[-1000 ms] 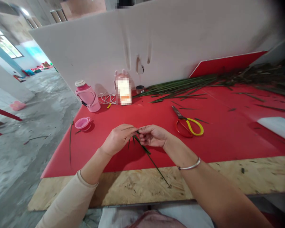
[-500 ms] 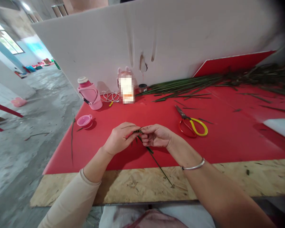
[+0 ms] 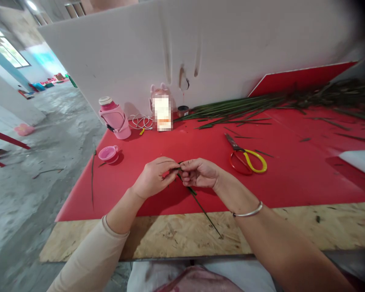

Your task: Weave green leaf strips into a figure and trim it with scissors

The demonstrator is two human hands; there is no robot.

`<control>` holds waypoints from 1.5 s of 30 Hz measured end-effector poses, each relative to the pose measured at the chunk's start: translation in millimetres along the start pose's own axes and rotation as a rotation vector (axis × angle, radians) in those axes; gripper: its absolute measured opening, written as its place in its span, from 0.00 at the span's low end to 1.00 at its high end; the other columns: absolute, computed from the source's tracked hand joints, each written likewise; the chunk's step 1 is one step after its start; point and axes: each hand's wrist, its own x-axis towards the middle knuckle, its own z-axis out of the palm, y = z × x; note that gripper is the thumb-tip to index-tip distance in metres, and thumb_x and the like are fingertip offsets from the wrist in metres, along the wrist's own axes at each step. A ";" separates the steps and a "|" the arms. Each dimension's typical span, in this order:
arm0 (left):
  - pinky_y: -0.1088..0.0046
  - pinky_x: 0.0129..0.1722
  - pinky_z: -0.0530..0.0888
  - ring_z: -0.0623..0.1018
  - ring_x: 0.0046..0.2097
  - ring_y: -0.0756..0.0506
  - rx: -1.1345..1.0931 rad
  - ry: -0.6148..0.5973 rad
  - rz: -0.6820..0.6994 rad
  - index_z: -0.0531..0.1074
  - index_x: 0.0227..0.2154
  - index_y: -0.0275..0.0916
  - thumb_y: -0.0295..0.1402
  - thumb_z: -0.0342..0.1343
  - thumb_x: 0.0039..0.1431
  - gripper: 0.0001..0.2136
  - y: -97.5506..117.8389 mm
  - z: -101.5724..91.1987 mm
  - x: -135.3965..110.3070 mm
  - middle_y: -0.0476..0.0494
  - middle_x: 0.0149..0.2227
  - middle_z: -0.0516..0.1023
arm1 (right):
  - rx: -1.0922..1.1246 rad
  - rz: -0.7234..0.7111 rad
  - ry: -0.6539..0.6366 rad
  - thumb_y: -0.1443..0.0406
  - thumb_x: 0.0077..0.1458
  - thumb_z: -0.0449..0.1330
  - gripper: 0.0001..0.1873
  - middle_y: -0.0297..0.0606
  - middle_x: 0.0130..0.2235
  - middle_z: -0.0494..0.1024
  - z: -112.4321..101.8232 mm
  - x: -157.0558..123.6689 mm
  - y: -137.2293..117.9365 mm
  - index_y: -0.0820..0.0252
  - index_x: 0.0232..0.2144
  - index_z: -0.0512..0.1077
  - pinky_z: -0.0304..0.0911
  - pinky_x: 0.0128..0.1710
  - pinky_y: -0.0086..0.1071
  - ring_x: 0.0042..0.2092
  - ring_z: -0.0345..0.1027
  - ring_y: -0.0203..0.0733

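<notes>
Over the red table covering, my left hand [image 3: 154, 177] and my right hand [image 3: 200, 173] meet fingertip to fingertip. Both pinch the upper end of a narrow green leaf strip [image 3: 204, 211], whose long tail hangs down to the right toward the bare board edge. The strip's pinched end is mostly hidden by my fingers, and its exact shape there is too small to tell. A pair of scissors [image 3: 245, 156] with one red and one yellow handle loop lies to the right of my right hand.
A pink bottle [image 3: 114, 119] and a pink cup [image 3: 108, 154] stand at the left. Behind my hands are a phone [image 3: 162, 113] on a holder, a white cable [image 3: 140, 122] and a small dark tin [image 3: 183, 110]. Long green leaves [image 3: 240, 107] lie along the white panel [image 3: 118, 61].
Both hands stay almost in place, still pinching the leaf strip. My left fingers have shifted slightly, and less green shows at the pinched end. The camera view has moved very slightly.
</notes>
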 end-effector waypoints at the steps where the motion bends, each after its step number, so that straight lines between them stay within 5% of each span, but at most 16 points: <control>1: 0.72 0.41 0.72 0.76 0.39 0.49 -0.005 0.000 -0.009 0.74 0.37 0.39 0.26 0.52 0.54 0.09 0.1 0.3 -0.2 0.43 0.35 0.78 | -0.004 -0.002 -0.004 0.72 0.42 0.60 0.02 0.31 0.17 0.68 0.4 0.6 0.5 0.65 0.21 0.69 0.58 0.24 0.28 0.20 0.60 0.30; 6: 0.73 0.37 0.72 0.76 0.34 0.49 -0.110 0.165 -0.260 0.76 0.32 0.38 0.28 0.53 0.53 0.07 2.5 6.9 1.8 0.44 0.32 0.78 | -0.070 -0.221 0.101 0.69 0.40 0.65 0.06 0.32 0.22 0.73 8.8 4.6 3.6 0.64 0.23 0.70 0.62 0.29 0.26 0.25 0.66 0.30; 10: 0.75 0.29 0.72 0.73 0.26 0.52 -0.530 0.406 -0.761 0.76 0.29 0.36 0.33 0.58 0.49 0.07 4.5 15.8 7.9 0.48 0.25 0.76 | -0.236 -0.529 0.214 0.62 0.42 0.66 0.11 0.34 0.28 0.76 17.6 8.3 5.9 0.60 0.30 0.72 0.63 0.34 0.29 0.31 0.70 0.33; 14: 0.77 0.28 0.72 0.71 0.23 0.55 -0.952 0.508 -0.971 0.74 0.27 0.33 0.34 0.63 0.41 0.10 7.3 22.0 12.5 0.49 0.23 0.74 | -0.510 -0.755 0.297 0.64 0.43 0.65 0.10 0.35 0.33 0.77 19.1 11.2 9.4 0.58 0.32 0.74 0.64 0.38 0.32 0.35 0.70 0.37; 20: 0.79 0.26 0.71 0.70 0.23 0.55 -1.152 0.529 -1.017 0.72 0.24 0.33 0.31 0.64 0.36 0.09 13.6 24.1 13.6 0.51 0.20 0.71 | -0.913 -1.015 0.445 0.66 0.50 0.60 0.05 0.35 0.32 0.77 19.1 5.5 12.8 0.54 0.30 0.75 0.61 0.39 0.32 0.35 0.69 0.39; 24: 0.78 0.28 0.71 0.70 0.23 0.55 -1.101 0.529 -0.957 0.72 0.24 0.34 0.30 0.63 0.38 0.08 14.5 26.9 12.3 0.50 0.21 0.72 | -1.001 -1.033 0.465 0.66 0.51 0.59 0.05 0.35 0.30 0.76 22.1 1.0 11.9 0.54 0.29 0.75 0.60 0.37 0.31 0.33 0.68 0.39; 28: 0.75 0.32 0.72 0.73 0.26 0.53 -0.839 0.489 -0.844 0.73 0.27 0.35 0.32 0.60 0.45 0.07 14.2 29.7 8.7 0.48 0.26 0.76 | -0.812 -0.946 0.469 0.65 0.49 0.60 0.03 0.34 0.27 0.74 21.9 4.1 12.3 0.56 0.27 0.74 0.60 0.34 0.31 0.31 0.66 0.38; 32: 0.74 0.34 0.72 0.76 0.33 0.49 -0.395 0.407 -0.570 0.76 0.33 0.38 0.33 0.58 0.50 0.07 13.0 26.4 3.3 0.45 0.32 0.79 | -0.520 -0.832 0.390 0.65 0.44 0.62 0.02 0.32 0.26 0.73 18.0 9.3 11.2 0.57 0.25 0.73 0.62 0.34 0.31 0.30 0.65 0.36; 36: 0.74 0.33 0.72 0.75 0.32 0.50 -0.156 0.356 -0.399 0.77 0.32 0.40 0.32 0.56 0.52 0.06 10.7 21.6 1.4 0.45 0.31 0.79 | -0.463 -0.796 0.349 0.65 0.42 0.64 0.03 0.32 0.26 0.73 15.6 11.4 10.9 0.57 0.24 0.74 0.63 0.35 0.31 0.30 0.66 0.35; 39: 0.75 0.32 0.71 0.74 0.29 0.51 -0.251 0.403 -0.548 0.77 0.30 0.39 0.33 0.56 0.52 0.06 10.9 22.0 4.1 0.47 0.27 0.78 | -0.656 -0.908 0.421 0.65 0.46 0.62 0.03 0.34 0.30 0.76 17.0 9.1 12.4 0.54 0.28 0.76 0.64 0.38 0.34 0.33 0.68 0.38; 45: 0.77 0.28 0.72 0.71 0.23 0.54 -0.868 0.461 -0.933 0.76 0.27 0.35 0.34 0.61 0.44 0.08 13.9 24.5 10.3 0.48 0.24 0.76 | -1.126 -1.120 0.483 0.65 0.52 0.59 0.09 0.37 0.37 0.79 17.4 0.1 11.3 0.48 0.35 0.77 0.62 0.45 0.38 0.40 0.70 0.43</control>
